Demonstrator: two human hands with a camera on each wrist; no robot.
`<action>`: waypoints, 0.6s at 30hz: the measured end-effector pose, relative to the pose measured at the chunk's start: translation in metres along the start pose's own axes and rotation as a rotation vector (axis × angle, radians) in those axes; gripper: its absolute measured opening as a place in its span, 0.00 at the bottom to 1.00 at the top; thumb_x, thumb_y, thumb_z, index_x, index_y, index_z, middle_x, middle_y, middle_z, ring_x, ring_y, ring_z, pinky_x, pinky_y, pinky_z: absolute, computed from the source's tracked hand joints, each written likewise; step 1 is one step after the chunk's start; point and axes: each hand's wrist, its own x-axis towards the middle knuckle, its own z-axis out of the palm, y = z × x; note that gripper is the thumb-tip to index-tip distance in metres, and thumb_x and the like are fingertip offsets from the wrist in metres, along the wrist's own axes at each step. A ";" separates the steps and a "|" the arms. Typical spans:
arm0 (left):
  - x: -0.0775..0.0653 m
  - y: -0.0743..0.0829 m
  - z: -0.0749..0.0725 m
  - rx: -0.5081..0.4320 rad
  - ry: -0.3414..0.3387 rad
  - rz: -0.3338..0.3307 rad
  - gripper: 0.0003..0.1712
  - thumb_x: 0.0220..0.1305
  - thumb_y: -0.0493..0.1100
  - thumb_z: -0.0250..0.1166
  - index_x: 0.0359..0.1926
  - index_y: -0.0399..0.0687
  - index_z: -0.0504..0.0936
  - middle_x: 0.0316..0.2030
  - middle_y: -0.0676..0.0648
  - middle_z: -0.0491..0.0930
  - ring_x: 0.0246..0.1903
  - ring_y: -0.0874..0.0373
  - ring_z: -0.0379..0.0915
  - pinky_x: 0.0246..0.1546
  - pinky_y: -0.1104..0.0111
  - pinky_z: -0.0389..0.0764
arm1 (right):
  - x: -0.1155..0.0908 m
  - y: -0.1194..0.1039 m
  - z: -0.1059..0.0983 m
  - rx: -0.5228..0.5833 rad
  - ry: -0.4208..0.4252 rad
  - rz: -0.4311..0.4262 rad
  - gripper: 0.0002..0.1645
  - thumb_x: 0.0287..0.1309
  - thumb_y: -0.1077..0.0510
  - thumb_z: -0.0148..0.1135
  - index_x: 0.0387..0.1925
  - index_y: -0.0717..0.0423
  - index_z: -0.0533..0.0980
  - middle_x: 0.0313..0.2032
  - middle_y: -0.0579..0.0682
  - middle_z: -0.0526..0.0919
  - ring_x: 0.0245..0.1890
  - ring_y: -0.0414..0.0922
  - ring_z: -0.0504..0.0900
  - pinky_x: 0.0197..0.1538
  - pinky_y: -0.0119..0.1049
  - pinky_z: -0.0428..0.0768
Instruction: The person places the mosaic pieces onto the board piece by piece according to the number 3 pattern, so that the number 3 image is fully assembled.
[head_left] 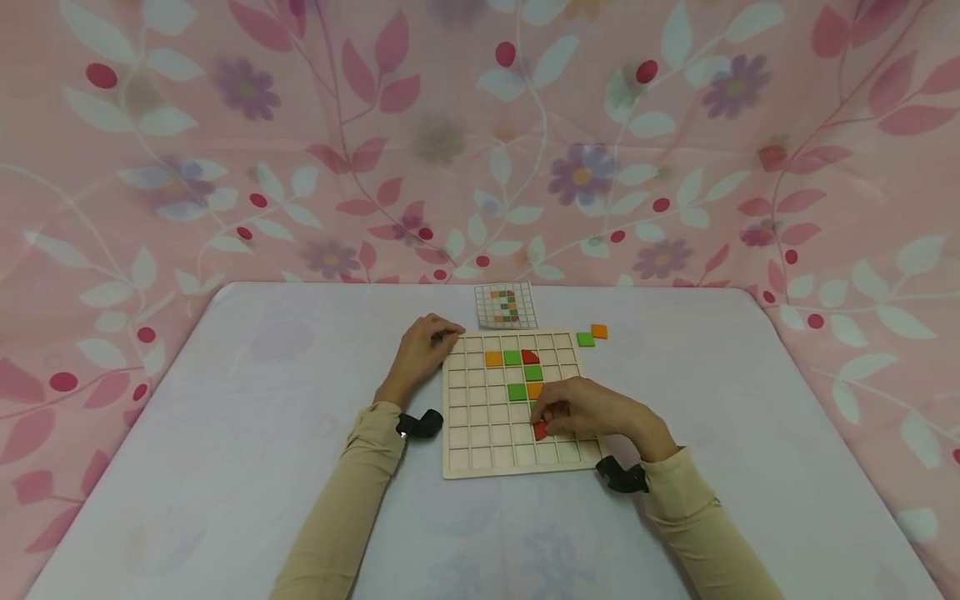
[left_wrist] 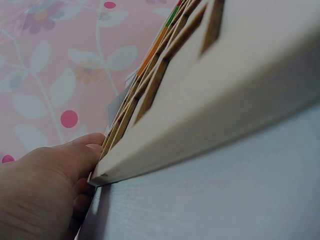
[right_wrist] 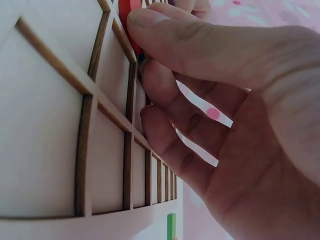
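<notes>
A pale wooden grid board lies on the table. My left hand holds its far left corner, and in the left wrist view the fingers are at that corner. My right hand is over the board's right half, pinching a red tile at a square there; the thumb lies against the red tile in the right wrist view. Farther up sit an orange tile, a green tile, a red rounded tile and several more green and orange tiles, one partly hidden by the right fingers.
A printed pattern card lies just beyond the board's far edge. Past the far right corner are a loose green tile and an orange tile. A pink floral cloth hangs behind the white-covered table.
</notes>
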 end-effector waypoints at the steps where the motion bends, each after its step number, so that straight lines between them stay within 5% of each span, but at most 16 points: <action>1: 0.000 0.000 0.000 -0.001 0.002 0.003 0.09 0.64 0.41 0.62 0.42 0.49 0.86 0.39 0.46 0.81 0.37 0.53 0.72 0.41 0.60 0.72 | 0.000 0.000 0.000 -0.002 0.001 -0.004 0.09 0.55 0.60 0.66 0.39 0.48 0.81 0.30 0.44 0.80 0.29 0.35 0.73 0.34 0.27 0.75; 18: 0.000 0.000 -0.001 -0.009 -0.016 -0.008 0.09 0.64 0.41 0.61 0.43 0.48 0.86 0.40 0.45 0.81 0.38 0.53 0.72 0.42 0.59 0.72 | 0.000 0.001 -0.001 0.032 0.033 -0.003 0.07 0.61 0.53 0.61 0.40 0.47 0.80 0.34 0.39 0.81 0.27 0.35 0.72 0.33 0.28 0.74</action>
